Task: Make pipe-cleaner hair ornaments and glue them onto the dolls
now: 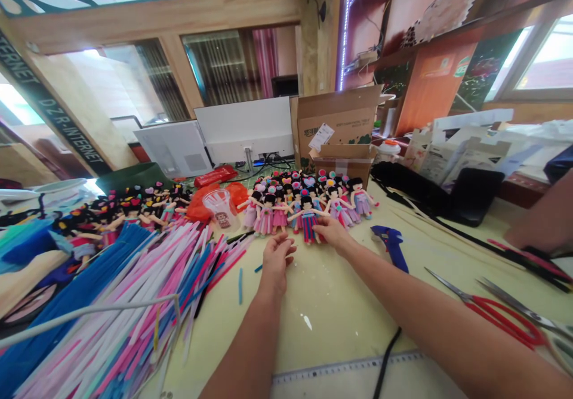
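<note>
Many small black-haired dolls (266,215) in pink, purple and blue dresses stand in a crowd on the pale yellow table (322,303). At the front of the crowd is a doll in a blue and red striped dress (308,223). My right hand (333,233) has its fingers closed on the right side of this doll. To the lower left of the doll, my left hand (278,259) is above the table with its fingers curled but apart, and nothing shows between them.
Pipe cleaners (134,291) cover the left side. A blue glue gun (391,245) and red-handled scissors (487,309) lie at the right. Behind stand a plastic cup (221,211), a cardboard box (338,121) and a monitor (246,127). A ruler (340,370) lies near the front.
</note>
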Available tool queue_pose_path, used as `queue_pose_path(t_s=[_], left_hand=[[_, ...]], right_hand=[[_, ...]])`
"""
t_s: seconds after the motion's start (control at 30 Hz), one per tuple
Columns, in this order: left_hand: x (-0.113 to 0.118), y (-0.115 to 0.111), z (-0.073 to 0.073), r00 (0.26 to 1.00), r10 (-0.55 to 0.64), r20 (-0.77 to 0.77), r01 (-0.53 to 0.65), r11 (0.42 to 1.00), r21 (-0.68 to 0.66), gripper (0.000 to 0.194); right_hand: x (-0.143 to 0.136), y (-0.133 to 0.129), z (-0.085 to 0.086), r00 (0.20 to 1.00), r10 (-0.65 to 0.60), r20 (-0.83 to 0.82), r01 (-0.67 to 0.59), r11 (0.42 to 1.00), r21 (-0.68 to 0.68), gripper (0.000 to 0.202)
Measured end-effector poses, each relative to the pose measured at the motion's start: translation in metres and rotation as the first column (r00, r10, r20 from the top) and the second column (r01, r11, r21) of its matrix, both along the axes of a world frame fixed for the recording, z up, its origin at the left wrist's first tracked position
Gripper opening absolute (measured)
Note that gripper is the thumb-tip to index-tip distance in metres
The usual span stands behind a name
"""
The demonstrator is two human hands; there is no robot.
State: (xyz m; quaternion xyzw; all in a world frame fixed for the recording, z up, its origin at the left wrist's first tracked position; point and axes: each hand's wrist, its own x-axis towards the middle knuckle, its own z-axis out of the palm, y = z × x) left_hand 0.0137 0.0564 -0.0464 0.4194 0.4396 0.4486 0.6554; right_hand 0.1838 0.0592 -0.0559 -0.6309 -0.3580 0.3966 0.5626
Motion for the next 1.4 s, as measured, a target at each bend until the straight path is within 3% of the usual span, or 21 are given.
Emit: queue_pose_path(t_s=[0.23, 0.47, 0.8, 1.0, 1.2, 1.4], left_hand=[[0.003, -0.002, 0.001, 1.0, -0.004, 0.027, 0.005, 0.999, -0.039, 0.031], [0.004, -0.005, 0.003, 0.999, -0.015, 0.035, 0.016, 0.999, -0.04, 0.027], [0.003, -0.004, 0.002, 1.0, -0.023, -0.017, 0.023, 0.999, -0.024, 0.024], [0.001, -0.002, 0.003, 0.988, -0.002, -0.157, 0.024, 0.99, 0.142, 0.017], [0.001, 0.0, -0.001, 0.979, 0.016, -0.203, 0.032, 0.972, 0.234, 0.015], [0.006, -0.003, -0.001, 0.969, -0.009, -0.248, 0.067, 0.972, 0.223, 0.018]], right_hand=[[0.005, 0.018, -0.017, 0.993, -0.048, 0.106, 0.05, 0.999, -0.013, 0.01], [0.01, 0.015, -0.024, 0.964, -0.056, 0.258, 0.068, 0.997, -0.038, 0.015], [0.024, -0.027, -0.014, 0.888, -0.052, 0.457, 0.061, 0.998, -0.005, 0.031], [0.011, -0.05, -0.005, 0.8, -0.008, 0.6, -0.049, 0.996, 0.079, 0.017], [0.005, -0.028, 0.0, 0.785, -0.037, 0.619, 0.062, 0.998, -0.018, 0.016], [0.01, -0.005, -0.004, 0.856, -0.034, 0.516, 0.089, 0.993, -0.083, 0.01]])
